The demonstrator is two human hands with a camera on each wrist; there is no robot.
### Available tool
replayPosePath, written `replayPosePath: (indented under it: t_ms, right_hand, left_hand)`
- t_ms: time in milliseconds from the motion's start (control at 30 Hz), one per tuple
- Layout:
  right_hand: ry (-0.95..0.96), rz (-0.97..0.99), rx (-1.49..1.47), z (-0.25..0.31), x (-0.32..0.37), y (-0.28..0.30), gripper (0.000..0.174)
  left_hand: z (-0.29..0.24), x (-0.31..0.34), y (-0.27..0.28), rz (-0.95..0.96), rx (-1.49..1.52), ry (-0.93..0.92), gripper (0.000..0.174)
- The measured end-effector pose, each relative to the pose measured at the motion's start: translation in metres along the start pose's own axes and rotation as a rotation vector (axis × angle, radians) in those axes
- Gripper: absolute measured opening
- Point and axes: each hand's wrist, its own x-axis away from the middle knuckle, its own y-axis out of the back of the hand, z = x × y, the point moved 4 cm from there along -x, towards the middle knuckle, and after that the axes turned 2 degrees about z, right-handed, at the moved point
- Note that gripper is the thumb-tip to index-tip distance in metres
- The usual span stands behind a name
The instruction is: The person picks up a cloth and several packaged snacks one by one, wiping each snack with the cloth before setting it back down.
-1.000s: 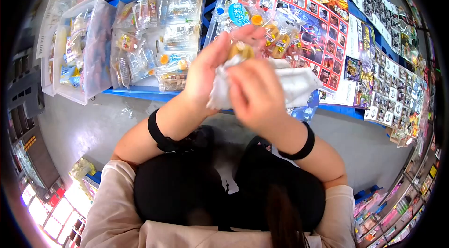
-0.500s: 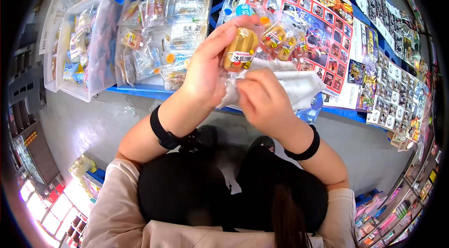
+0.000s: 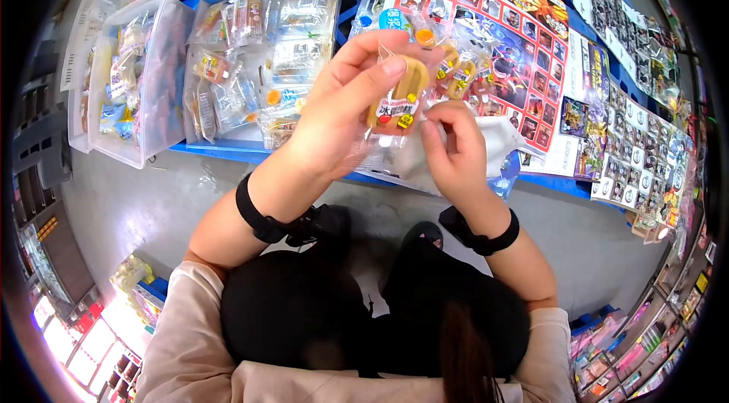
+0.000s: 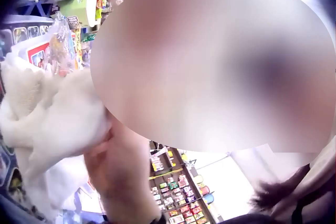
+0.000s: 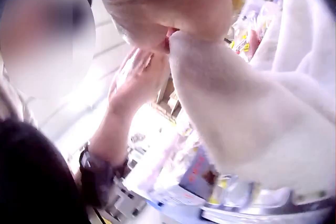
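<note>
My left hand (image 3: 338, 110) holds a wrapped brown popsicle-shaped snack (image 3: 395, 110), thumb across its front. Its clear wrapper bears a white label and yellow patches. Just to the right, my right hand (image 3: 459, 152) pinches a white cloth (image 3: 497, 137), which hangs beneath and behind the fingers. From the right wrist, the cloth (image 5: 236, 103) drapes down from the curled right hand (image 5: 168, 3), with the left hand (image 5: 134, 85) beyond. The left wrist view shows the right hand (image 4: 123, 169) gripping the cloth (image 4: 58, 113); a large blurred patch hides much else there.
A blue tray (image 3: 258, 146) of wrapped snacks lies behind the left hand, beside a clear plastic bin (image 3: 144, 156) of small packets. More wrapped snacks (image 3: 461, 78) rest on a red picture sheet (image 3: 524, 91). Printed card sheets (image 3: 638, 137) are at the right.
The right hand with the cloth has drawn off the snack, down and to the right. The left hand has gone from a flat palm under the snack to holding it with the thumb in front.
</note>
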Motion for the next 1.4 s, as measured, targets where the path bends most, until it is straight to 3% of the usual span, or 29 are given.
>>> replayPosePath:
  t_ms: [33, 67, 133, 167, 200, 233, 267, 300, 333, 400, 433, 467, 533, 567, 667, 733, 767, 800, 867, 933, 1033, 1067, 1133, 1267, 1400]
  right_hand:
    - [-0.056, 0.001, -0.2, 0.002, -0.002, -0.001, 0.011]
    - [-0.054, 0.001, -0.199, 0.008, -0.002, -0.003, 0.011]
    - [-0.153, -0.011, -0.487, 0.015, 0.0, -0.007, 0.013]
    - [-0.152, -0.013, -0.487, 0.017, -0.001, -0.009, 0.013]
    - [-0.014, -0.045, -0.319, 0.025, -0.002, -0.007, 0.016]
    - [0.123, -0.076, -0.151, 0.033, -0.002, -0.006, 0.019]
    - [0.122, -0.076, -0.151, 0.037, -0.003, -0.007, 0.019]
    - [0.203, -0.077, -0.036, 0.045, -0.004, -0.009, 0.021]
    - [0.282, -0.079, 0.079, 0.051, -0.003, -0.011, 0.024]
    - [0.297, -0.086, 0.102, 0.052, -0.001, -0.013, 0.026]
    - [0.324, -0.078, 0.168, 0.054, -0.002, -0.015, 0.027]
    - [0.349, -0.071, 0.234, 0.055, -0.002, -0.015, 0.027]
    - [0.341, -0.085, 0.271, 0.049, -0.008, -0.014, 0.028]
    - [0.374, -0.09, 0.285, 0.046, -0.008, -0.012, 0.027]
    - [0.409, -0.177, 0.417, 0.041, -0.02, 0.001, 0.023]
    - [0.157, -0.298, 0.367, 0.032, -0.031, 0.017, 0.021]
    - [0.268, -0.278, 0.417, 0.039, -0.031, 0.012, 0.019]
    - [0.27, -0.282, 0.419, 0.042, -0.027, 0.005, 0.019]
    - [0.362, -0.101, 0.341, 0.055, -0.011, -0.021, 0.018]
    - [0.351, -0.095, 0.278, 0.053, -0.014, -0.019, 0.016]
    - [0.095, -0.252, 0.336, 0.037, -0.034, 0.013, 0.012]
    - [0.097, -0.252, 0.335, 0.036, -0.032, 0.009, 0.012]
    - [0.322, -0.188, 0.336, 0.048, -0.024, -0.012, 0.015]
    - [0.319, 0.002, 0.151, 0.059, -0.009, -0.035, 0.02]
    - [0.362, 0.102, 0.2, 0.054, -0.013, -0.035, 0.019]
  left_hand:
    - [0.004, -0.001, 0.0, -0.022, -0.041, -0.01, 0.035]
    - [0.007, -0.001, -0.001, -0.021, -0.041, -0.011, 0.035]
    - [0.007, 0.001, 0.0, -0.121, -0.337, -0.098, 0.03]
    - [0.011, -0.001, 0.001, -0.196, -0.362, -0.27, 0.023]
    - [0.016, -0.003, 0.007, -0.194, -0.362, -0.27, 0.023]
    - [0.014, -0.002, 0.009, -0.232, -0.645, -0.407, 0.021]
    - [0.011, 0.0, 0.009, -0.267, -0.93, -0.544, 0.019]
    - [0.013, 0.004, 0.01, -0.249, -0.688, -0.241, 0.018]
    - [0.009, 0.005, 0.007, -0.249, -0.689, -0.24, 0.018]
    - [0.014, 0.004, 0.005, -0.156, -0.202, -0.058, 0.026]
    - [0.012, 0.004, 0.004, -0.049, -0.043, 0.018, 0.037]
    - [0.012, 0.005, 0.002, -0.048, -0.043, 0.019, 0.037]
    - [0.012, 0.007, -0.007, 0.121, -0.27, -0.025, 0.057]
    - [0.014, 0.008, -0.006, 0.149, -0.249, 0.045, 0.067]
    - [0.017, 0.008, -0.003, 0.159, -0.032, 0.05, 0.072]
    - [0.021, 0.009, -0.006, 0.148, -0.023, 0.059, 0.069]
    - [0.023, 0.009, -0.007, 0.14, -0.018, 0.067, 0.066]
    - [0.023, 0.007, -0.006, 0.145, -0.019, 0.067, 0.066]
    - [0.023, 0.004, 0.002, 0.065, -0.047, 0.09, 0.061]
    - [0.022, 0.005, 0.0, 0.075, -0.07, 0.097, 0.059]
    - [0.024, 0.008, -0.001, -0.005, 0.122, 0.154, 0.059]
    - [0.026, 0.007, -0.001, -0.004, 0.121, 0.153, 0.059]
    - [0.027, 0.003, 0.002, -0.103, 0.124, 0.13, 0.053]
    - [0.024, -0.002, 0.002, -0.056, 0.079, 0.078, 0.054]
    - [0.023, 0.001, 0.004, -0.077, 0.182, 0.121, 0.054]
